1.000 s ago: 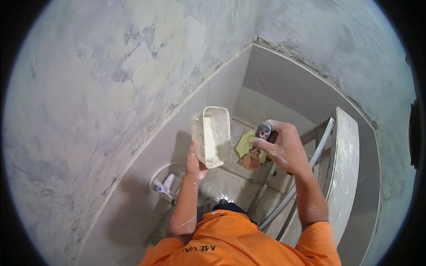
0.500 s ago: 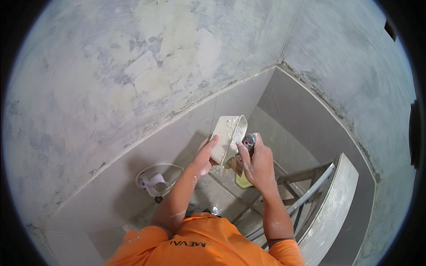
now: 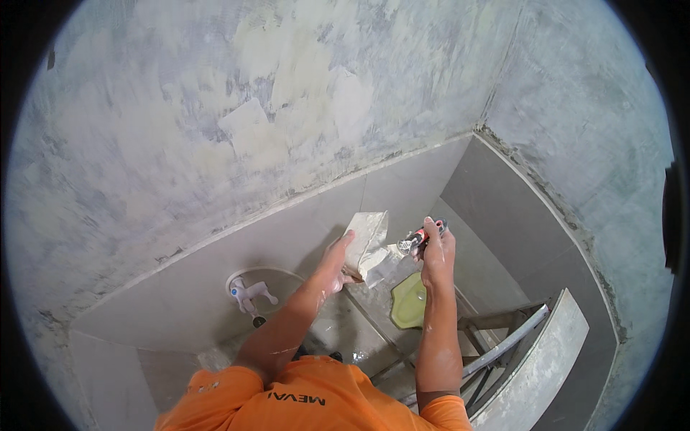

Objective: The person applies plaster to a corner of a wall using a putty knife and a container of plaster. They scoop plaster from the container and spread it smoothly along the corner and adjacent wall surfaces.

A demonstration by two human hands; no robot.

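1. Plastered wall [image 3: 180, 144]: far left, blotched pale and grey, above a band of grey tiles [image 3: 309, 212].
2. White tap [image 3: 248, 293]: mounted on the tiles to the left of my arms, with a pale hose curving beside it.
3. My left hand [image 3: 335, 267]: clamped on the tub, the thumb along its outer side, the skin speckled white.
4. Pale tub [image 3: 365, 241]: held tilted between my two hands, above the floor, its edge smeared with white paste.
5. Green pan [image 3: 408, 305]: set in the floor below my hands, partly hidden by my right forearm.
6. Scraper [image 3: 419, 238]: red and dark handle, paste-covered end pointing left, close to the tub; I cannot tell whether they touch.
7. My right hand [image 3: 438, 255]: fingers closed around the scraper's handle.
8. Metal frame [image 3: 503, 347]: near right, beside a long, pale, smeared board [image 3: 539, 366].
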